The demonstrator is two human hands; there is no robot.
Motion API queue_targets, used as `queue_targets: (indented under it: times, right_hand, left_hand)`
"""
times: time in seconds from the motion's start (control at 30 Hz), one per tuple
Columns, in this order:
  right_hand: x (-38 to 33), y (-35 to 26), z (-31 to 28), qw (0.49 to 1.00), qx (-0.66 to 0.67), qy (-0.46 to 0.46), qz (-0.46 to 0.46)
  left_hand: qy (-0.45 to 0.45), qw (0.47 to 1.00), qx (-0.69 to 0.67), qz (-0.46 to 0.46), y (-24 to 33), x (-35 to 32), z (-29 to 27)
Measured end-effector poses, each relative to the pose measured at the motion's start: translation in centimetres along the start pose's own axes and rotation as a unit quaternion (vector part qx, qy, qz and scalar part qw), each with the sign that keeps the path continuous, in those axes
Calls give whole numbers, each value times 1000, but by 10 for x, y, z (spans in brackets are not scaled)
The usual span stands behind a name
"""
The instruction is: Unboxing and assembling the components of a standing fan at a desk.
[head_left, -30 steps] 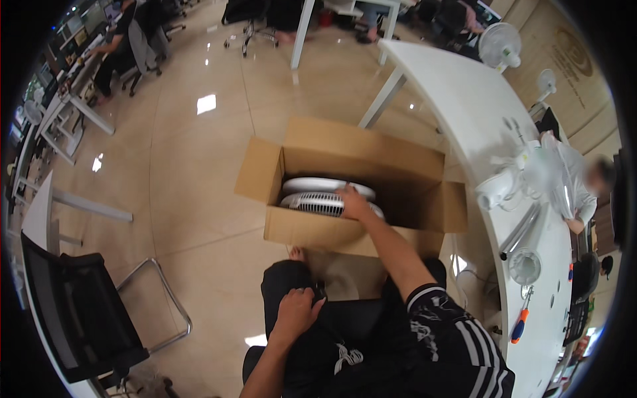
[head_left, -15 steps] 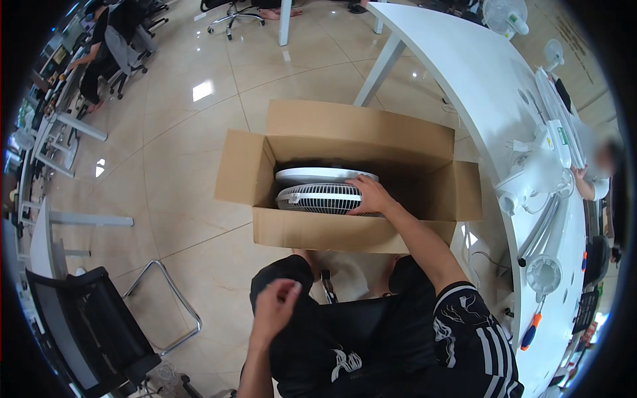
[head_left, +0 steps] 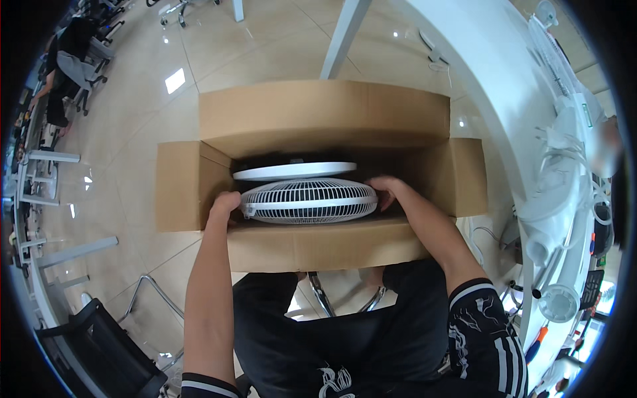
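An open cardboard box (head_left: 325,109) stands in front of my knees with its flaps folded outward. Inside it a white fan grille (head_left: 308,194) stands on edge, close to the near wall. My left hand (head_left: 229,201) grips the grille's left rim, its fingers partly hidden behind the box edge and the rim. On the opposite side, my right hand (head_left: 386,188) is curled round the right rim, fingertips down in shadow. A flat white round plate (head_left: 295,172) stands on edge just behind the grille, touched by neither hand.
Along the right runs a curved white table (head_left: 478,86) bearing white fan parts (head_left: 554,179) and an orange-and-blue screwdriver (head_left: 536,345). A black mesh chair (head_left: 99,351) is at the lower left. Another person (head_left: 63,73) sits at the far left.
My left hand has come from above my lap to the grille's left rim. My right hand has shifted to the right rim. The grille sits higher, and the view is closer over the box.
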State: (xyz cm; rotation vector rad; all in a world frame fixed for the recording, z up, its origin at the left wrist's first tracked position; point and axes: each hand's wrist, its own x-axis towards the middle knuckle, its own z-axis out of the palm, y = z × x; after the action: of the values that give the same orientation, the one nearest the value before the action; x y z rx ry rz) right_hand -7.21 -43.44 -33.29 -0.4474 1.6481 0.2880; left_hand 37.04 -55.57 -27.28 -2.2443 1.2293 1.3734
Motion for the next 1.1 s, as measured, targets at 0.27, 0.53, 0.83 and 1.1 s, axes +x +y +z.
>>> queue_targets:
  times: [0.27, 0.53, 0.83, 1.1]
  right_hand:
    - [26, -1, 5, 969, 143, -200, -21]
    - [-3, 0, 13, 983, 106, -138, -58]
    - [-137, 9, -9, 976, 166, -46, -131]
    - [-291, 41, 23, 938, 202, 48, -276]
  left_hand:
    - [-262, 919, -259, -139, -1, 44, 19]
    - [-259, 926, -252, -113, 7, 21, 18]
    - [-154, 969, -188, 32, 26, -100, -49]
    - [-165, 938, -250, 173, -8, -231, -117]
